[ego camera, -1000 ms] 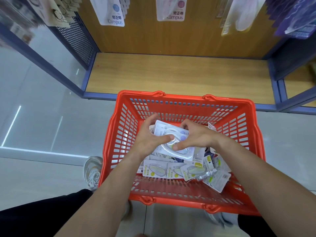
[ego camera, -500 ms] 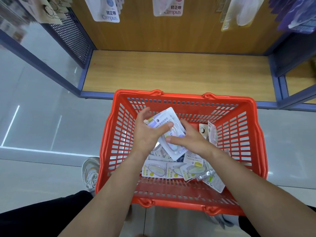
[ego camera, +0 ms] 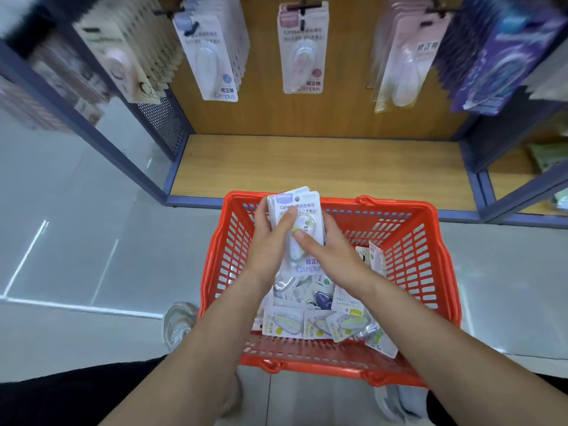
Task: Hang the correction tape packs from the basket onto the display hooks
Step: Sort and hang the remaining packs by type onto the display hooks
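An orange mesh basket [ego camera: 408,256] stands on the floor below me, with several correction tape packs [ego camera: 313,321] lying loose inside. Above its far rim I hold a small stack of white Campus packs [ego camera: 302,210] upright. My left hand [ego camera: 270,241] grips the stack from the left, thumb across the front. My right hand [ego camera: 329,250] holds it from the right, thumb on the blister. Display hooks [ego camera: 302,3] on the wooden back panel carry rows of hanging packs [ego camera: 302,47].
A bare wooden shelf [ego camera: 322,167] lies under the hooks, framed by blue-grey posts [ego camera: 76,124]. Perforated metal panel [ego camera: 166,118] stands at the left. Purple packs [ego camera: 498,56] hang at the right. My shoes [ego camera: 178,324] flank the basket on the grey floor.
Both hands have lifted the stack of packs out of the basket's bottom up to its far rim and turned it upright. The view has tilted up toward the hooks.
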The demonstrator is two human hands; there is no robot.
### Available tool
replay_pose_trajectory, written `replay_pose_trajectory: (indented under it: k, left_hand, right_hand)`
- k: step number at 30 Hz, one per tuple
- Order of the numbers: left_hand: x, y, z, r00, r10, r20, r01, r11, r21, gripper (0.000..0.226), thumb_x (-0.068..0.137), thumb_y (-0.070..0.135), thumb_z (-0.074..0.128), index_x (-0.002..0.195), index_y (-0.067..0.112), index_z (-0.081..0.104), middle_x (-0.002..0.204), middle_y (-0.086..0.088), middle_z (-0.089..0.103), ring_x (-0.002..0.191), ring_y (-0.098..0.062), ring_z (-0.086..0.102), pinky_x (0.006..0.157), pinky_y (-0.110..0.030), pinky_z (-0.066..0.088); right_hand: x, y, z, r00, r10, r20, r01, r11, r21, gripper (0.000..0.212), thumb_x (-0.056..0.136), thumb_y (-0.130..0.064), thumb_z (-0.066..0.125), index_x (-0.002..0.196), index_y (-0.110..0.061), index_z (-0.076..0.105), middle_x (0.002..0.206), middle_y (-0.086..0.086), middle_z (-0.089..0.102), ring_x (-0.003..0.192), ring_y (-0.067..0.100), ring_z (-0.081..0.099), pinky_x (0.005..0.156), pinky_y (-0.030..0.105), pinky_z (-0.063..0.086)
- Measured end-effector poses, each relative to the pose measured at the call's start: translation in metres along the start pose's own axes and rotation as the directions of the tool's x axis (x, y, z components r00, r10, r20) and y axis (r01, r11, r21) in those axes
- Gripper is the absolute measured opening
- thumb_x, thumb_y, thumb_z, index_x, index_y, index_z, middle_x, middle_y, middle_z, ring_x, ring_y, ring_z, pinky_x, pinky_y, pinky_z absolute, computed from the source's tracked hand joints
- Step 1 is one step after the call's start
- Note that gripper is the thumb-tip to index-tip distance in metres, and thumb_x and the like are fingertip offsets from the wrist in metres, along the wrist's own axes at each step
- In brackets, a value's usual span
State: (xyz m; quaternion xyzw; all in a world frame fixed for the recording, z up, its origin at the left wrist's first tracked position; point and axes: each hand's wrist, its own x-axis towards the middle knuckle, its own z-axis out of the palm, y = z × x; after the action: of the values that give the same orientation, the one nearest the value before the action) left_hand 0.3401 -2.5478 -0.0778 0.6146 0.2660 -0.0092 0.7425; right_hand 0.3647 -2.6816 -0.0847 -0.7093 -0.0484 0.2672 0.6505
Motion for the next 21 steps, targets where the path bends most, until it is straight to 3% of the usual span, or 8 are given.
replay_pose_trajectory:
  k: [2,3,5,7,10,12,15,21]
  left_hand:
    - [-0.009,0.016,0.001,1.000,0.004,0.006,-0.005,0.999,0.043,0.083,0.083,0.061,0.072,0.153,0.042,0.033,0.149,0.008,0.054,0.133,-0.012,0.056,0.113,-0.042,0.044]
    - [-0.014,0.023,0.001,1.000,0.017,0.012,-0.018,0.998,0.054,0.087,0.079,0.066,0.071,0.153,0.047,0.029,0.154,0.011,0.048,0.139,-0.013,0.050,0.117,-0.045,0.040]
    - [-0.025,0.040,0.003,0.998,0.056,0.029,-0.057,0.997,0.056,0.080,0.086,0.058,0.066,0.155,0.043,0.027,0.154,0.013,0.047,0.139,-0.006,0.048,0.117,-0.038,0.040]
    - [-0.032,0.052,0.003,0.995,0.092,0.045,-0.095,0.994,0.053,0.049,0.099,0.039,0.059,0.145,0.034,0.042,0.132,0.016,0.064,0.118,0.002,0.062,0.096,-0.023,0.050]
    - [-0.045,0.076,0.004,0.991,0.117,0.064,-0.119,0.993,0.027,0.029,0.104,0.024,0.053,0.133,0.031,0.051,0.116,0.007,0.074,0.106,-0.011,0.072,0.079,-0.025,0.055]
    - [-0.053,0.094,0.006,0.987,0.147,0.070,-0.149,0.989,0.019,0.030,0.104,0.021,0.054,0.133,0.029,0.051,0.113,0.003,0.075,0.102,-0.014,0.074,0.078,-0.029,0.056]
    - [-0.061,0.117,0.006,0.976,0.203,0.080,-0.204,0.979,0.003,0.029,0.104,0.017,0.057,0.129,0.027,0.048,0.104,0.006,0.072,0.084,-0.003,0.074,0.067,-0.021,0.057]
    - [-0.076,0.147,-0.005,0.944,0.314,0.101,-0.322,0.944,0.077,0.043,0.096,0.032,0.071,0.130,0.033,0.046,0.102,0.024,0.074,0.103,-0.008,0.073,0.101,-0.043,0.054]
  right_hand:
    - [-0.009,-0.017,0.007,0.995,-0.022,-0.099,0.027,0.998,0.050,0.037,0.100,-0.037,0.063,0.134,-0.035,0.046,0.123,-0.022,0.062,0.107,-0.014,0.061,0.083,0.012,0.049]
    - [-0.013,-0.025,0.010,0.990,-0.037,-0.137,0.044,0.998,0.048,0.035,0.101,-0.039,0.061,0.133,-0.035,0.048,0.122,-0.023,0.064,0.110,-0.011,0.061,0.086,0.016,0.048]
    - [-0.022,-0.041,0.016,0.982,-0.073,-0.173,0.077,0.997,0.015,0.029,0.101,-0.045,0.058,0.130,-0.038,0.057,0.121,-0.021,0.068,0.114,-0.005,0.063,0.096,0.027,0.049]
    - [-0.031,-0.058,0.020,0.976,-0.117,-0.186,0.117,0.993,-0.011,0.032,0.096,-0.056,0.058,0.124,-0.042,0.063,0.124,-0.013,0.069,0.117,0.005,0.064,0.103,0.039,0.051]
    - [-0.043,-0.084,0.019,0.972,-0.149,-0.180,0.151,0.989,-0.002,0.040,0.087,-0.065,0.062,0.120,-0.044,0.068,0.125,0.001,0.068,0.116,0.015,0.067,0.102,0.048,0.054]
    - [-0.050,-0.100,0.016,0.969,-0.165,-0.182,0.176,0.983,0.047,0.031,0.092,-0.051,0.069,0.119,-0.036,0.070,0.118,0.000,0.073,0.107,0.017,0.072,0.096,0.049,0.058]
    - [-0.059,-0.122,0.014,0.959,-0.172,-0.225,0.204,0.971,0.127,0.030,0.094,-0.033,0.073,0.121,-0.027,0.061,0.114,-0.004,0.075,0.100,0.015,0.075,0.089,0.044,0.061]
    - [-0.071,-0.153,0.017,0.956,-0.177,-0.235,0.209,0.970,0.120,0.028,0.096,-0.033,0.070,0.116,-0.016,0.060,0.102,0.003,0.079,0.093,0.022,0.077,0.090,0.053,0.060]
